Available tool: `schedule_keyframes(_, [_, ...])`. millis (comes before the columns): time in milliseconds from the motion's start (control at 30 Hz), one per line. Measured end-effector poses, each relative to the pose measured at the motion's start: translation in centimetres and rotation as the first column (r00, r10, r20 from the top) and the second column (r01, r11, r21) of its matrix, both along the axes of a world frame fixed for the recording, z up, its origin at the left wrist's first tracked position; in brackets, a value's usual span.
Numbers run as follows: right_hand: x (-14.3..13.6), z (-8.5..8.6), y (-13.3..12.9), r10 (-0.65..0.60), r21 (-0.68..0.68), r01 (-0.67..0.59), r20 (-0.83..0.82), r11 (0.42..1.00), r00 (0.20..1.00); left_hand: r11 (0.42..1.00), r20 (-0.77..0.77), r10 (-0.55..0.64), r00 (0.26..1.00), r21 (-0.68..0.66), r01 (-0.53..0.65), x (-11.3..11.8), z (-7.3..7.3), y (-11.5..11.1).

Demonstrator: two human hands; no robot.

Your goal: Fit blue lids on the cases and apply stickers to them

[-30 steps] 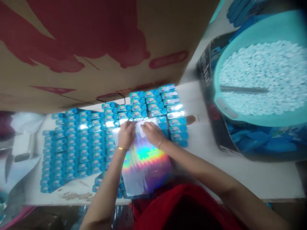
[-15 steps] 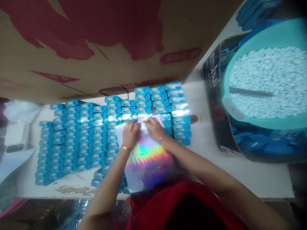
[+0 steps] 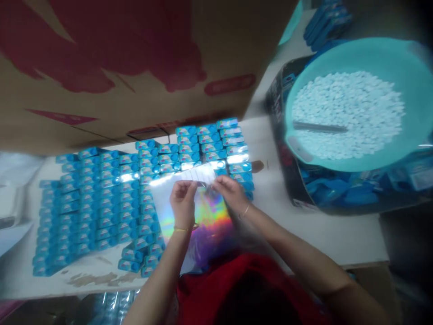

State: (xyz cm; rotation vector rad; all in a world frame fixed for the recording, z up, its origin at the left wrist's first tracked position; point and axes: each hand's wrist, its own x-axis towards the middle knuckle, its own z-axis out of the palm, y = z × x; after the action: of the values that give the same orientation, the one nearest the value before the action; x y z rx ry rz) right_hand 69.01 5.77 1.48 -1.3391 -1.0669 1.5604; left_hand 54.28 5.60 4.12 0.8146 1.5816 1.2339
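A shiny rainbow-coloured sheet (image 3: 203, 225) lies in front of my red clothing, over some of the small blue packs (image 3: 110, 194) that stand in rows. Above the sheet, my left hand (image 3: 183, 198) pinches one end of a small, thin, blurred strip (image 3: 203, 184). The fingers of my right hand (image 3: 230, 192) are closed at the strip's other end. What the strip is cannot be made out.
A big cardboard box (image 3: 135, 104) stands behind the packs. To the right, a turquoise basin (image 3: 368, 49) of pale pieces with a grey stick rests on a black box (image 3: 287, 167) of blue items. White objects stand at the left edge.
My hands have lifted off the sheet's upper part and now hold a small strip between them. The whole view has shifted, bringing more of the basin into sight.
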Motion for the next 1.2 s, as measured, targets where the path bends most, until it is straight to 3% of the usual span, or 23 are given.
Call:
schedule_keyframes(167, [4.5, 0.1, -0.9, -0.181, -0.153, 0.174, -0.032, 0.973, 0.983, 0.991, -0.267, -0.122, 0.956, 0.014, 0.130, 4.0, -1.5, 0.9])
schedule_keyframes(267, [5.8, -0.3, -0.7, -0.252, -0.197, 0.245, -0.010, 0.949, 0.968, 0.984, -0.243, -0.169, 0.955, 0.016, 0.178, 6.0, -2.1, 1.6])
schedule_keyframes(433, [8.3, -1.2, 0.3, -0.343, 0.001, 0.352, 0.225, 0.936, 0.912, 0.980, -0.116, -0.198, 0.973, -0.054, 0.193, 8.6, -3.4, 3.0])
schedule_keyframes(567, [11.0, -2.1, 1.9, -0.381, 0.082, 0.374, 0.299, 0.924, 0.875, 0.965, -0.223, -0.259, 0.940, -0.028, 0.260, 10.7, -4.7, 4.1])
schedule_keyframes(667, [12.4, -3.1, 2.9, -0.365, 0.043, 0.368, 0.283, 0.929, 0.887, 0.952, -0.407, -0.280, 0.869, -0.005, 0.305, 12.0, -5.7, 4.5])
schedule_keyframes(833, [13.4, -4.5, 3.3, -0.312, 0.097, 0.299, 0.397, 0.949, 0.863, 0.937, -0.691, -0.280, 0.666, -0.047, 0.346, 12.9, -6.8, 4.1])
schedule_keyframes(1000, [13.5, -6.3, 3.3, -0.288, 0.199, 0.215, 0.505, 0.956, 0.813, 0.930, -0.782, -0.276, 0.558, -0.071, 0.361, 13.1, -7.6, 4.0])
schedule_keyframes(1200, [12.7, -8.1, 2.5, -0.287, 0.232, 0.194, 0.486, 0.953, 0.826, 0.918, -0.832, -0.308, 0.461, -0.133, 0.373, 12.5, -7.6, 4.2])
